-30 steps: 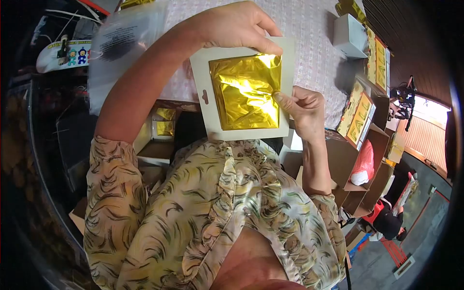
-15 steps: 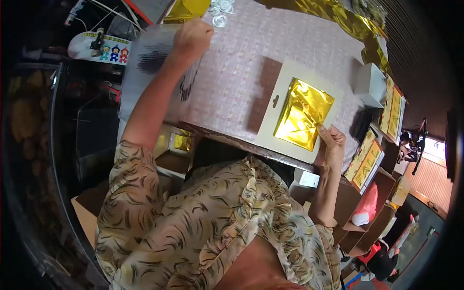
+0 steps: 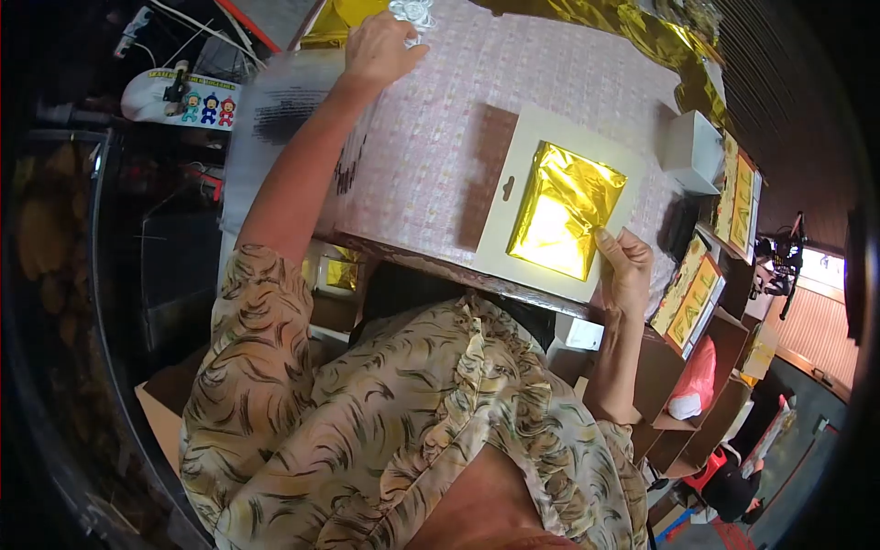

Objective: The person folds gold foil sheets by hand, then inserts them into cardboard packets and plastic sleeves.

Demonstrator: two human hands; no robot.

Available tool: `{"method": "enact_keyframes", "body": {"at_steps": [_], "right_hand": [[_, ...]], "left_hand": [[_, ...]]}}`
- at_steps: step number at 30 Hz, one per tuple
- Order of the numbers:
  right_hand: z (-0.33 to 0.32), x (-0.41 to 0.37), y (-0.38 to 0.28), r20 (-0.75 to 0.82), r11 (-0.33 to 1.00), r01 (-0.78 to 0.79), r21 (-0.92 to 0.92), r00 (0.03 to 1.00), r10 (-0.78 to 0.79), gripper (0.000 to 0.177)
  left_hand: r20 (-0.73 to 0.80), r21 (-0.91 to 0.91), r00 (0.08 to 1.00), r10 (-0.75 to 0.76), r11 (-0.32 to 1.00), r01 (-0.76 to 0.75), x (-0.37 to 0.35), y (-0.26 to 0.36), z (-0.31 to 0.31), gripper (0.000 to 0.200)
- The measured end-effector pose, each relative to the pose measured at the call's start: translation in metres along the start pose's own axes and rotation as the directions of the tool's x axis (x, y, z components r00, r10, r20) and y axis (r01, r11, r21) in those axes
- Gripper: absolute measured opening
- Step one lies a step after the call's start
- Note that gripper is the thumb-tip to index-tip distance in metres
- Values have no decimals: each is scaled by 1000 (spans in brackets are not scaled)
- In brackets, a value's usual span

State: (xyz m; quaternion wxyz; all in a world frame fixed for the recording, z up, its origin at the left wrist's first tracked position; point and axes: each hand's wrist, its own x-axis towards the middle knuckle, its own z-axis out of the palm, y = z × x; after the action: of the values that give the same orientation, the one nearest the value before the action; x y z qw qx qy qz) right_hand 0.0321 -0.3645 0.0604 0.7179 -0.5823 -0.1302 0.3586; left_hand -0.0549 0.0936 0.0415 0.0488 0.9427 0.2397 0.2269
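Observation:
My right hand (image 3: pixel 628 261) pinches the edge of a cream card (image 3: pixel 500 229) with a hang hole, thumb on top near the gold foil packet. The folded, shiny gold foil packet (image 3: pixel 566 211) lies flat on this card, which is tilted at the table's near edge. At the far left of the table, my left hand (image 3: pixel 380 50) is closed, thumb and fingers around a small coil of white cord (image 3: pixel 420 38). More white coils (image 3: pixel 411 11) lie just beyond its fingers. Its fingertips are partly hidden.
A pink patterned cover lies on the table (image 3: pixel 440 165). Gold foil sheeting (image 3: pixel 642 37) lies along the far edge, with a white box (image 3: pixel 694 151) at right. Boxes marked FALL (image 3: pixel 689 307) stand beside the table. A clear plastic sheet (image 3: pixel 275 119) lies at left.
My left hand has moved right and away from me, onto the white coils. My right hand and the card with the gold packet have shifted only slightly.

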Motion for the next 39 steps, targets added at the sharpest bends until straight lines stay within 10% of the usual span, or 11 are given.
{"method": "enact_keyframes", "body": {"at_steps": [18,24,31,39], "right_hand": [[12,-6,-7,-131,995,-97,16,986,98,13],[-1,6,7,-95,991,-112,-79,990,105,13],[-9,23,9,-103,987,-137,90,984,146,13],[-13,42,7,-151,989,-109,100,981,123,14]], "left_hand": [[58,229,998,-35,973,21,33,2,15,24],[-268,81,953,140,989,-123,12,41,-22,22],[14,-335,905,425,855,-396,-73,91,-19,16],[-36,-485,954,298,829,-277,-98,139,-63,18]]}}
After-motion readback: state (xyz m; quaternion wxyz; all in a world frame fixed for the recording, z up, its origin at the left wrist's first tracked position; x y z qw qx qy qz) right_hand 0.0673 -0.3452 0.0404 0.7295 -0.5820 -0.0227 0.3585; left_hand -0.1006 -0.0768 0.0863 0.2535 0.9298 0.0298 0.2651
